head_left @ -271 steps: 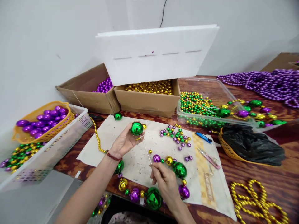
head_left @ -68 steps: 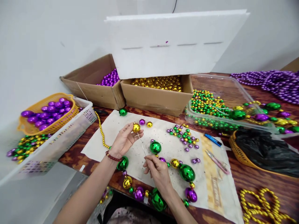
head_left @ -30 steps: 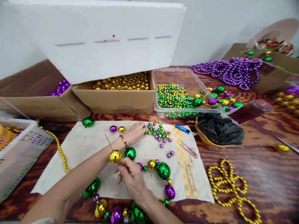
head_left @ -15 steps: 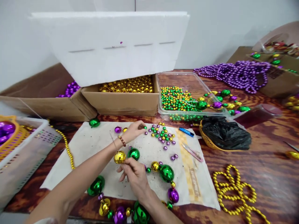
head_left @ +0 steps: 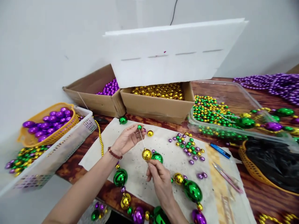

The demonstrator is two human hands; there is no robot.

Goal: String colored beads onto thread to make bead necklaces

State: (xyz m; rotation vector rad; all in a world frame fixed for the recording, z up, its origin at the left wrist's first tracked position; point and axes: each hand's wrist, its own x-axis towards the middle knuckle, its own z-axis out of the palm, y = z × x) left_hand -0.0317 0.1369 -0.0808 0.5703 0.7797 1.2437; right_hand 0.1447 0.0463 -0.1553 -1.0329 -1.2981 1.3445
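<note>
My left hand, with a brown beaded bracelet on the wrist, pinches a small green bead. A thin pale thread or needle runs from that bead down to a shiny gold ball. The gold ball is gripped from below by the fingertips of my right hand. Close behind it is a green ball. Around my right hand curves a garland of green, gold and purple balls, partly covered by my right forearm. Loose small beads lie on the white cloth.
Behind the cloth stand boxes of purple and gold beads, under a white foam board. A clear tray holds mixed beads. A blue cutter and pink-handled snips lie right; a white basket stands left.
My left hand has come from the loose beads to above the gold ball, bringing a small green bead to the thread. My right hand still grips the gold ball. The view has turned left.
</note>
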